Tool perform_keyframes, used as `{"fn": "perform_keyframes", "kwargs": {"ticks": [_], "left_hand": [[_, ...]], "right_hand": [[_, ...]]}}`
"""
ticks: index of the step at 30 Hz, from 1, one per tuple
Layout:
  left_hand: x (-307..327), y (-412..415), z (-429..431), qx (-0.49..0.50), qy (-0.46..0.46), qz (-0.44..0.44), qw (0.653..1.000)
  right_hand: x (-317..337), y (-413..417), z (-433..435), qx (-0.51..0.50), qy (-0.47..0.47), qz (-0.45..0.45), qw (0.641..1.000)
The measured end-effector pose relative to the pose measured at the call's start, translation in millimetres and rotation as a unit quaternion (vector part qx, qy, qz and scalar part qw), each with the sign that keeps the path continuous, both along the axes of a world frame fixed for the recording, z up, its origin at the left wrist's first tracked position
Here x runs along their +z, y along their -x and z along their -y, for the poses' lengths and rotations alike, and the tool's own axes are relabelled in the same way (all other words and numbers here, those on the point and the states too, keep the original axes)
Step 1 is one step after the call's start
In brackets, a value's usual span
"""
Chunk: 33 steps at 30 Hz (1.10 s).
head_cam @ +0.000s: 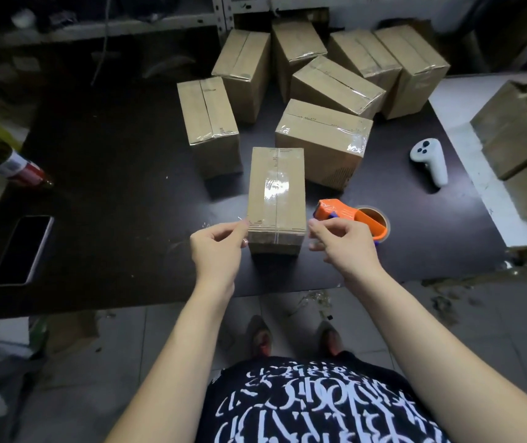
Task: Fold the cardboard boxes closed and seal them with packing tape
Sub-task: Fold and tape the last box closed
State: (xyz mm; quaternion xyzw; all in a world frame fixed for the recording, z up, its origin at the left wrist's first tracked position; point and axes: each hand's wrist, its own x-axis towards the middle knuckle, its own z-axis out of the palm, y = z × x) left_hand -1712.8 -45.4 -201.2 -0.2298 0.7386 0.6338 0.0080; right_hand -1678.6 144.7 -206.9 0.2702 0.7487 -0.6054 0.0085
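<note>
A small closed cardboard box [276, 190] stands on the dark table right in front of me, with clear tape running along its top seam. My left hand [216, 247] pinches a piece of clear tape at the box's near left corner. At the near right corner, my right hand [342, 244] has its fingers pinched together; the tape there is too transparent to make out. An orange tape dispenser [348, 215] with its roll lies on the table just behind my right hand.
Several taped boxes [323, 135] crowd the far half of the table [112, 174]. A white controller [430, 159] lies to the right, a phone [24, 249] near the left edge, a bottle [6, 161] at far left. Larger cartons [521, 139] sit on a white surface at right.
</note>
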Motion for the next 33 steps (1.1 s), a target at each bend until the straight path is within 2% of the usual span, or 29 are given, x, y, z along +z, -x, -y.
{"fn": "perform_keyframes", "kwargs": {"ticks": [4, 16, 21, 26, 30, 32, 33], "left_hand": [[-7.5, 3.5, -0.3, -0.002, 0.008, 0.004, 1.0], [-15.3, 13.4, 10.0, -0.017, -0.005, 0.024, 1.0], [-22.6, 17.2, 12.8, -0.008, -0.067, 0.071, 0.995], [-32.7, 25.2, 17.5, -0.011, -0.119, 0.126, 0.985], [-30.0, 27.7, 24.4, -0.042, -0.065, 0.12, 0.99], [-31.2, 30.7, 33.2, -0.041, -0.002, 0.1, 0.994], [-30.9, 32.2, 38.3, -0.043, 0.025, 0.092, 0.995]], "right_hand": [[1.0, 2.8, 3.5, -0.011, -0.084, 0.001, 0.996], [-1.6, 15.7, 11.2, -0.009, -0.116, 0.031, 0.993], [-3.7, 15.6, 8.3, -0.035, -0.005, 0.071, 0.997], [-7.8, 17.5, 2.8, -0.072, 0.138, 0.152, 0.976], [-19.3, 16.0, -2.5, -0.095, 0.362, 0.186, 0.908], [-25.0, 11.0, -5.5, -0.114, 0.389, 0.166, 0.899], [-28.3, 8.8, -7.7, -0.114, 0.362, 0.142, 0.914]]}}
